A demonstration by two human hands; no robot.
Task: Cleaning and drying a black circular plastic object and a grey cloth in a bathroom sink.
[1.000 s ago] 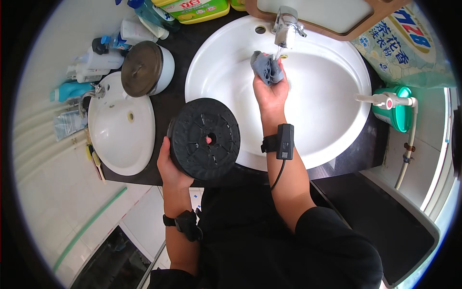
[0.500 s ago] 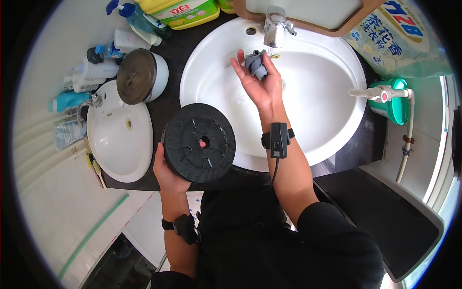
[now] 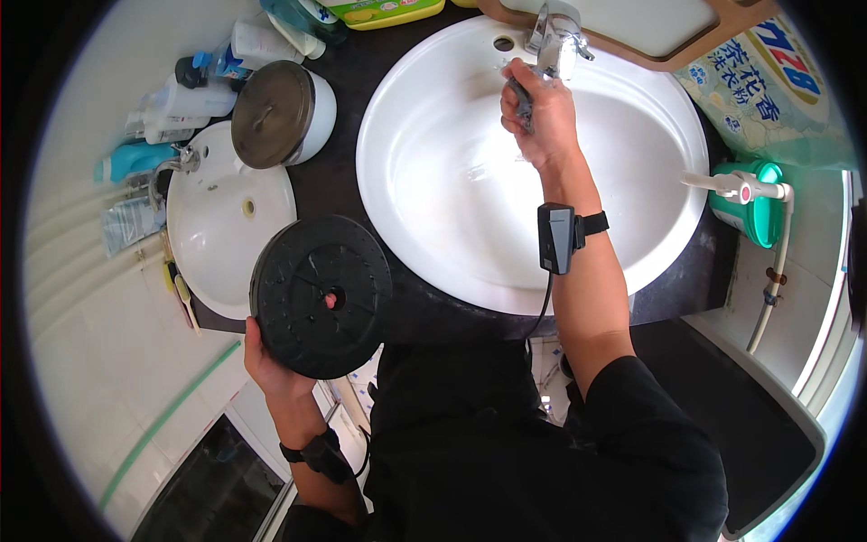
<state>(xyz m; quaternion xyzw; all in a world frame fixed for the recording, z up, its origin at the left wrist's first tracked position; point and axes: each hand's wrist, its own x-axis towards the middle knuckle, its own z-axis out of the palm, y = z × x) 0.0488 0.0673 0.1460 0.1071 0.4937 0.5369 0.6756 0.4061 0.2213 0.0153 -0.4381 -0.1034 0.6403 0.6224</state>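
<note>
My left hand [image 3: 274, 369] holds a round black weight plate [image 3: 312, 271] by its lower left edge, with most of its fingers hidden behind it. The plate's face is wet, and a pink fingertip shows in its centre hole. Over the far part of the large white washbasin [image 3: 433, 244], my right hand [image 3: 553, 122] is closed around a crumpled grey cloth [image 3: 523, 105]. That fist sits directly below the chrome faucet [image 3: 557, 50], and only part of the cloth shows between the fingers.
A smaller white basin [image 3: 221, 266] lies to the left, near a lidded pot [image 3: 271, 117] and several bottles [image 3: 185, 104]. On the right are a large detergent bag [image 3: 759, 99], a green bucket [image 3: 768, 212] and a white pipe with a valve [image 3: 745, 188]. Dark countertop [image 3: 433, 316] surrounds the large basin.
The right hand has gone from an open palm with the cloth on it to a fist squeezing it, closer under the faucet. The left hand has carried the plate left, away from the basin.
</note>
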